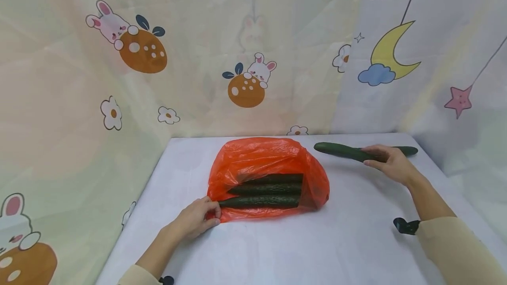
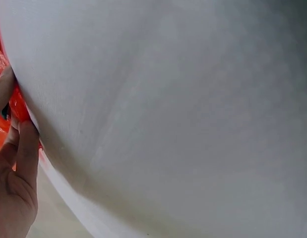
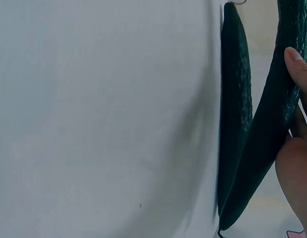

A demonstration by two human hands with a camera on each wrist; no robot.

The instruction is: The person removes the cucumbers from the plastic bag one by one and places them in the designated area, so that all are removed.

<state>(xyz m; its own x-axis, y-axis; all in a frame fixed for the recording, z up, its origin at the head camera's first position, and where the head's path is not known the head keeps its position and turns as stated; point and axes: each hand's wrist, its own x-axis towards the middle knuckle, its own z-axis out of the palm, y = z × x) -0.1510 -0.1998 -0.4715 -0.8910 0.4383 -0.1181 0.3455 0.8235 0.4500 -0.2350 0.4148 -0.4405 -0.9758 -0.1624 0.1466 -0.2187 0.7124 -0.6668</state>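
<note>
A red plastic bag lies on the table with its open side toward me, and 3 dark green cucumbers are inside it. At the bag's left edge, my left hand pinches the red film between thumb and fingers, beside the tip of the nearest cucumber. My right hand grips a long cucumber at the back right, its far end tilted up in the right wrist view. Behind it another cucumber lies on the table, partly covered by the hand in the head view.
The white tabletop reaches back to a printed cloth hanging behind and at both sides. Dark wrist-camera pieces stick out from the sleeves.
</note>
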